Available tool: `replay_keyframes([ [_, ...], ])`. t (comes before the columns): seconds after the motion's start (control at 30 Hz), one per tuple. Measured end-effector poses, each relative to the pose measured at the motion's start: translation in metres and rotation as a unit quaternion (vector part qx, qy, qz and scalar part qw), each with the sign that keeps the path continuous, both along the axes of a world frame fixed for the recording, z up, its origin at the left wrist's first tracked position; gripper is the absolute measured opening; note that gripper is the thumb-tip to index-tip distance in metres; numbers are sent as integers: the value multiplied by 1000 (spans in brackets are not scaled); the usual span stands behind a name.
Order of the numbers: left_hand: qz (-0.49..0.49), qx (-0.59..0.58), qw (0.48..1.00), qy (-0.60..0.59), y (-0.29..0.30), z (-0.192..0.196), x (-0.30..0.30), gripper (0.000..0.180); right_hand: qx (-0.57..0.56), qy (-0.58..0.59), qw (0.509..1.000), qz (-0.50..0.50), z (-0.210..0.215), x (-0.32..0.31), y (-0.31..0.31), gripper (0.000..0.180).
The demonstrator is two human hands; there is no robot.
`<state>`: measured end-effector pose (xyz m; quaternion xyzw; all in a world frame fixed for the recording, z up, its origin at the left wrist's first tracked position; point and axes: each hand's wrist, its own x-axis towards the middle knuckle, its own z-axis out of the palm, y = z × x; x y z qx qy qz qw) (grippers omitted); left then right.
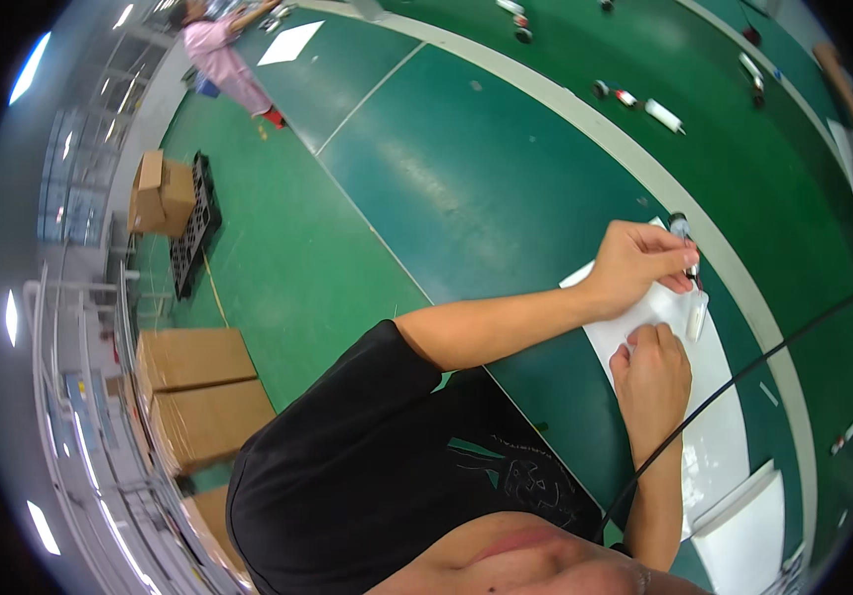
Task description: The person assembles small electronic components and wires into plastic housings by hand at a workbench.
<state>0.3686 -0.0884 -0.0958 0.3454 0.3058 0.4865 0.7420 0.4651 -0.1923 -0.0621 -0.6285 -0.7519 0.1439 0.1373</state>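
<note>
My left hand reaches over the white sheet, thumb and fingers pinched on a small motor-like part. The dark, silvery round end of this motor-like part sticks out past the fingers; the rest is partly hidden. Thin reddish wires run from there towards a white cylinder lying on the sheet. Close beside that cylinder, my right hand rests with its fingers curled in. Whatever those fingers hold, if anything, is hidden.
A black cable crosses above my right forearm. Beyond a pale strip lie several similar parts, one a white cylinder. Another person's arm shows at the right. Cardboard boxes stand left; a person in pink is farther off.
</note>
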Motion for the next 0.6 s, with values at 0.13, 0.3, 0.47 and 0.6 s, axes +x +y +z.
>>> replay_keyframes([
  [0.13,17,13,1000,-7,1,2,-1,16,-109,54,992,-28,4,2,16,14],
  [0.3,6,26,1000,-11,3,-3,3,16,-157,112,981,-19,-4,15,27,15],
  [0.47,-21,24,999,-15,0,-8,9,17,-119,140,981,-59,-2,14,15,13],
  [0.6,-23,32,999,-15,-4,-11,12,18,-103,99,988,-56,-16,22,18,15],
])
